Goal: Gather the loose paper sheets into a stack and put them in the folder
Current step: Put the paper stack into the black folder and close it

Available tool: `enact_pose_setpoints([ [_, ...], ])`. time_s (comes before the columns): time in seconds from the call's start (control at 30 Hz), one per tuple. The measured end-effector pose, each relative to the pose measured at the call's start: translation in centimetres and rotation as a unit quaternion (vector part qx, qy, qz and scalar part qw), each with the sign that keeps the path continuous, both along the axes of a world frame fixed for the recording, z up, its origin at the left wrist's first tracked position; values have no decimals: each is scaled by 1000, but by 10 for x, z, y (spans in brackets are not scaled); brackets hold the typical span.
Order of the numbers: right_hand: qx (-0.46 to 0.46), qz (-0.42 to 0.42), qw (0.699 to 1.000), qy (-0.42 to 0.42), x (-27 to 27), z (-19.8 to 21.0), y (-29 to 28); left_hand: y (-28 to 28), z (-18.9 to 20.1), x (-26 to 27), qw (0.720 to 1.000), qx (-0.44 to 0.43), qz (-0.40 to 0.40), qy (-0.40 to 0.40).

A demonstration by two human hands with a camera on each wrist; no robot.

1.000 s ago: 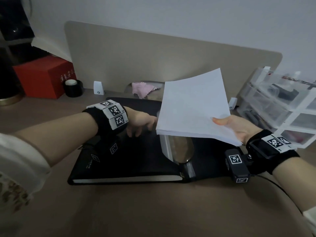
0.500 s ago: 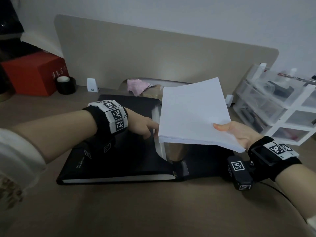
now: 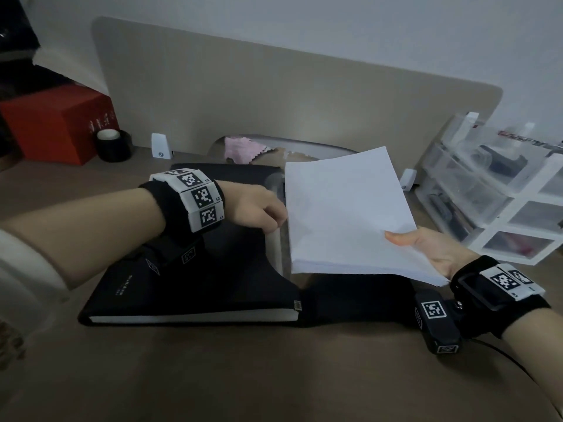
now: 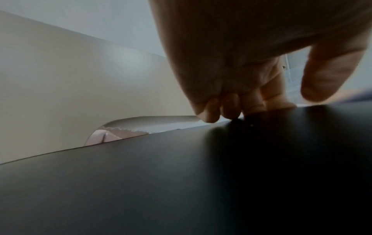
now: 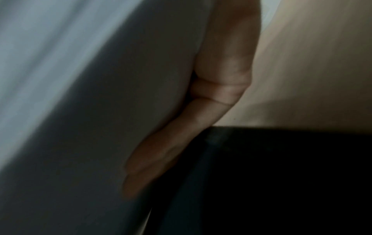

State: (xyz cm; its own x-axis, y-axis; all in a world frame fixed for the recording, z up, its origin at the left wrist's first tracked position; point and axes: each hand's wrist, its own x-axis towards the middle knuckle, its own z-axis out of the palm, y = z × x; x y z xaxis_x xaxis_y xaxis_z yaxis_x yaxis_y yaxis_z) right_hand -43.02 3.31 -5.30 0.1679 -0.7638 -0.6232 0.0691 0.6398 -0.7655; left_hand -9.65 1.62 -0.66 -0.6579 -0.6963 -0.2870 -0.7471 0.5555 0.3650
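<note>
A black folder [image 3: 189,287] lies on the brown desk with its cover edge lifted near the middle. My left hand [image 3: 259,211] curls its fingers [image 4: 231,109] over that raised edge of the folder [image 4: 141,174], with the thumb held apart. A squared stack of white paper sheets [image 3: 344,214] hangs tilted above the folder's right half. My right hand [image 3: 432,254] grips the stack's near right corner, thumb on top and fingers [image 5: 211,111] underneath against the paper [image 5: 80,111]. The folder's right half is mostly hidden by the stack.
A beige divider panel [image 3: 274,102] stands behind the desk, with a pink cloth [image 3: 240,149] in its cut-out. A red box [image 3: 58,123] and a black tape roll [image 3: 114,144] sit at the back left. Clear plastic drawers [image 3: 493,190] stand at the right.
The right hand has lowered the paper stack closer to the folder. The left hand has slid right to the cover's edge and curled round it.
</note>
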Motion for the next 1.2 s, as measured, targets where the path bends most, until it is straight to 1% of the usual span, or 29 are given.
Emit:
enact_pose_setpoints([
  [0.1,-43,38,998,-28,4,3,11,3,3,7,999,-21,-18,18],
  [0.17,-61,40,996,-47,-1,0,10,5,3,11,999,-26,-19,20],
  [0.3,-111,47,993,-5,-8,-2,16,2,-4,14,999,-32,-25,29],
  [0.47,-111,77,991,-3,-15,0,26,-4,-9,18,996,-59,-45,49],
  [0.67,-94,125,987,43,-14,2,34,-4,-6,25,991,-81,-53,96],
  [0.73,-90,136,985,54,-9,8,35,-4,-6,24,990,-82,-54,100],
  [0.93,-100,153,980,75,3,33,18,-3,-7,25,990,-45,-53,126],
  [1.07,-110,176,969,137,8,43,2,-5,-5,26,991,-36,-43,124],
  [1.13,-110,177,969,134,12,48,-2,-5,-3,26,991,-34,-39,120],
  [1.2,-104,184,972,106,16,53,-5,-5,-1,26,992,-24,-32,123],
])
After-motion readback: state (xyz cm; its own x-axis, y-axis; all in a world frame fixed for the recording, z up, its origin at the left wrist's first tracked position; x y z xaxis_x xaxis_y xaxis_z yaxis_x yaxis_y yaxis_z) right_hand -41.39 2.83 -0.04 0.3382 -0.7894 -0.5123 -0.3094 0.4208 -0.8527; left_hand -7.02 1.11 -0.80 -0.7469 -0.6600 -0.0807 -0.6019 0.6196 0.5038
